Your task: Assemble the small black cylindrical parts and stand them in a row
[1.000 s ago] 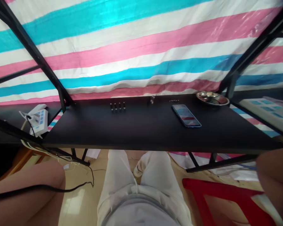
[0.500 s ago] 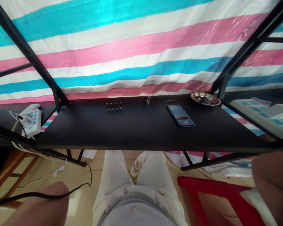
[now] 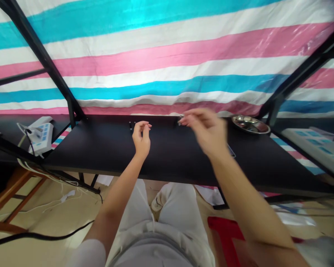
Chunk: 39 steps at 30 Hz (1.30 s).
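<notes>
My left hand [image 3: 141, 139] is raised over the black table [image 3: 100, 155]. Its fingertips are curled into a pinch at a row of small black pegs [image 3: 132, 127] near the table's back edge. Two pegs show to the left of the fingers and the others are hidden behind the hand. I cannot make out what, if anything, is in the pinch. My right hand [image 3: 208, 129] is smeared by motion, its fingertips next to a small metal piece [image 3: 179, 119] at the back of the table. It covers most of a phone, of which only a corner [image 3: 231, 151] shows.
A shallow metal dish [image 3: 249, 124] sits at the table's back right. A white power strip [image 3: 40, 135] with cables lies on the left shelf. Black frame posts rise at both back corners. A red stool [image 3: 225, 230] stands by my right leg. A striped tarp hangs behind.
Both hands have come up from beside my knees to the back of the table, the left to the black pegs and the right to the small metal piece, covering the phone.
</notes>
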Tool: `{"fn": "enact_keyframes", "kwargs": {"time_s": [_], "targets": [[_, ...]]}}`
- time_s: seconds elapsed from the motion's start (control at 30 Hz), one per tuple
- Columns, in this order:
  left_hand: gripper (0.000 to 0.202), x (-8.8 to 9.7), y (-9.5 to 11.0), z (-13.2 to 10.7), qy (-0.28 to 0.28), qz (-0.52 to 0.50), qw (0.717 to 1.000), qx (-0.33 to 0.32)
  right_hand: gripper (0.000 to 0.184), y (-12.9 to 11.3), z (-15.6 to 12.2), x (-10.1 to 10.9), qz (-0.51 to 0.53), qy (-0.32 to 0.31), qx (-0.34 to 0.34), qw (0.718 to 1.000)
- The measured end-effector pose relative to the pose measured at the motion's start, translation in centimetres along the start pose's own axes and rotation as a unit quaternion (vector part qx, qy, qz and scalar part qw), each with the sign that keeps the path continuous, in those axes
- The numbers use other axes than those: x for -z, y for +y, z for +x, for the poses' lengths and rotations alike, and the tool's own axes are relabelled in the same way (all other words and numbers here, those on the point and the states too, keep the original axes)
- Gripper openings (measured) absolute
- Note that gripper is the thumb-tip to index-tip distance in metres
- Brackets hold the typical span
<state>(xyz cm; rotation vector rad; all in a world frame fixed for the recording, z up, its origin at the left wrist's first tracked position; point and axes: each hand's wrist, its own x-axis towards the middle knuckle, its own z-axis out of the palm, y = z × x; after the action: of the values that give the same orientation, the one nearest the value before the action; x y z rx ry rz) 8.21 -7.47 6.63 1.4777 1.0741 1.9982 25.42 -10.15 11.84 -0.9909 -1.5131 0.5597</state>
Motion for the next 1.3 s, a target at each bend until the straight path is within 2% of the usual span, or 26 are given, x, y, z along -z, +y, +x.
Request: {"fn": "enact_keyframes", "kwargs": {"time_s": [0.07,0.13,0.2,0.27,0.37,0.5,0.6,0.8,0.97,1.07,1.13,1.23,1.3], "targets": [[0.022,-1.0,-3.5,2.0,0.043,0.000,0.998,0.053,0.017,3.3,0.4,-2.3,-0.016,-0.061,-0.038,0.997],[0.023,-1.2,-6.1,2.8,0.059,0.023,0.994,0.084,0.018,7.2,0.9,-4.9,-0.048,-0.095,-0.091,0.990],[0.024,-0.8,-7.6,2.8,0.052,0.053,0.993,0.096,0.020,10.8,1.5,-7.3,-0.088,-0.106,-0.123,0.983],[0.025,-0.3,-8.4,2.4,0.049,0.069,0.991,0.104,0.023,13.4,2.2,-9.3,-0.120,-0.110,-0.135,0.977],[0.024,-0.1,-9.1,1.9,0.056,0.061,0.990,0.113,0.026,15.1,3.4,-11.9,-0.190,-0.133,-0.143,0.962],[0.025,-0.4,-9.7,2.1,0.064,0.043,0.983,0.165,0.030,15.5,4.9,-14.3,-0.296,-0.139,-0.140,0.935],[0.022,-0.4,-9.8,2.5,0.091,0.014,0.972,0.215,0.030,15.6,5.5,-15.4,-0.320,-0.142,-0.143,0.926],[0.016,-0.2,-9.3,2.6,0.122,-0.058,0.961,0.242,0.020,16.0,5.9,-16.1,-0.321,-0.121,-0.147,0.928],[0.009,-0.3,-9.9,2.4,0.072,-0.031,0.969,0.233,0.015,15.8,5.3,-14.9,-0.256,-0.113,-0.131,0.951],[0.028,-0.6,-10.4,2.1,0.016,0.018,0.976,0.218,0.016,15.3,4.5,-12.9,-0.245,-0.113,-0.088,0.959],[0.036,-0.8,-10.5,1.8,-0.045,0.045,0.977,0.203,0.017,14.7,3.8,-11.4,-0.272,-0.114,-0.044,0.954],[0.026,-1.0,-10.1,1.2,-0.148,0.080,0.973,0.157,0.018,13.7,2.7,-9.5,-0.318,-0.110,0.007,0.942],[0.018,-0.9,-9.7,0.8,-0.192,0.099,0.969,0.123,0.019,13.2,2.0,-8.6,-0.340,-0.103,0.023,0.934]]}}
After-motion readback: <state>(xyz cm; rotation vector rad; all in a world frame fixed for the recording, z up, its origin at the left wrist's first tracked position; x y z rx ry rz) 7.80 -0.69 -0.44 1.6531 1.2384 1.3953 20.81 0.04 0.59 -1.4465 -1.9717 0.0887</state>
